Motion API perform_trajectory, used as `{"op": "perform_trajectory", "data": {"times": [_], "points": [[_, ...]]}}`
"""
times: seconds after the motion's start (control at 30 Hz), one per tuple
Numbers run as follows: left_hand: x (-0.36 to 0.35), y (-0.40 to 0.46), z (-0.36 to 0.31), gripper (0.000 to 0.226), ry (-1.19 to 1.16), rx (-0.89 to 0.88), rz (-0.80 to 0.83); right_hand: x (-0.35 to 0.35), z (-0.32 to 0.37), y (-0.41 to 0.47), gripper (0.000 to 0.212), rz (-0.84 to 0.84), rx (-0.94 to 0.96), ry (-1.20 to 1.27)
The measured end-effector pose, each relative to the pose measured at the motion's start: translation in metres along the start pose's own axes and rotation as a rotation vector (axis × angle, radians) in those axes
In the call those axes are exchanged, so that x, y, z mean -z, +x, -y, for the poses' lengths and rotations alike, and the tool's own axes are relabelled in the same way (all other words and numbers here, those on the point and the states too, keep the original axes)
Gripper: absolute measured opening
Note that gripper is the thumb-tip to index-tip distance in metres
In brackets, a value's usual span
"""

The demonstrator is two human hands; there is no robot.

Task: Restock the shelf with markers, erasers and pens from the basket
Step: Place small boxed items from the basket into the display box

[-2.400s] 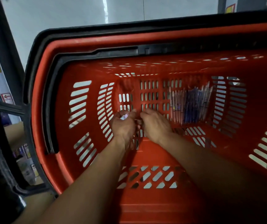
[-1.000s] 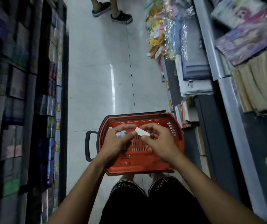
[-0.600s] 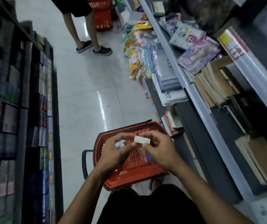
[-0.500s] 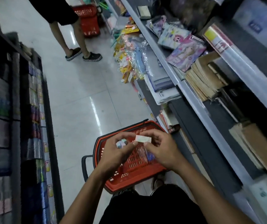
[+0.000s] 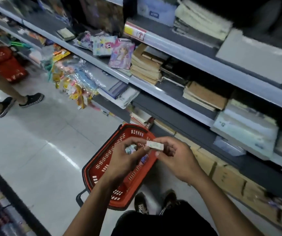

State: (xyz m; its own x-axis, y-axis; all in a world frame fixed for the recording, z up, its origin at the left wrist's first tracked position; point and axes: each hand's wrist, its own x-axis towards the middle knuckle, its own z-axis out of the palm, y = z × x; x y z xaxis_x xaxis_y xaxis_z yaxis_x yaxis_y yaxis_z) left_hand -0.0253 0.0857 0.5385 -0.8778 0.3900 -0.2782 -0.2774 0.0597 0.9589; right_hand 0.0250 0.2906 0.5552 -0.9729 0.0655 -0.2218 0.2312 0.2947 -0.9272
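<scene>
Pinching a small white eraser between thumb and fingertips, the right hand holds it up in front of the person, just above the red basket. The left hand is right beside it, its fingers curled round a few more small erasers and its forefinger touching the near end of the white one. Below both hands the basket stands on the pale tiled floor, close to the foot of the shelf on the right; a bundle of blue pens shows inside it between the hands. The person's dark shoes are just on the near side of the basket. The shelf runs from near right to far left in grey tiers, with stacks of brown notebooks, a pink cartoon-covered book and pale packets on it, and brown boxes along the bottom. Far left, another person's legs stand on the floor beside a second red basket.
</scene>
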Motion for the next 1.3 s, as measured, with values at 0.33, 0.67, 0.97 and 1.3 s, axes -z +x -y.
{"op": "perform_trajectory", "data": {"times": [0.33,0.67,0.97,1.3], "points": [[-0.142,0.007,-0.013,0.018,0.212,-0.041,0.317,0.092,-0.034,-0.115,0.031,-0.44,-0.07,0.069],[-0.303,-0.036,0.007,0.014,0.316,-0.028,0.685,0.157,-0.095,-0.267,0.032,-0.81,-0.136,0.148],[-0.384,-0.057,0.012,0.019,0.344,-0.026,1.024,0.161,-0.101,-0.345,0.016,-1.118,-0.241,0.202],[-0.429,-0.033,0.005,0.027,0.449,-0.105,1.35,0.143,-0.082,-0.344,0.019,-1.406,-0.376,0.278]]}}
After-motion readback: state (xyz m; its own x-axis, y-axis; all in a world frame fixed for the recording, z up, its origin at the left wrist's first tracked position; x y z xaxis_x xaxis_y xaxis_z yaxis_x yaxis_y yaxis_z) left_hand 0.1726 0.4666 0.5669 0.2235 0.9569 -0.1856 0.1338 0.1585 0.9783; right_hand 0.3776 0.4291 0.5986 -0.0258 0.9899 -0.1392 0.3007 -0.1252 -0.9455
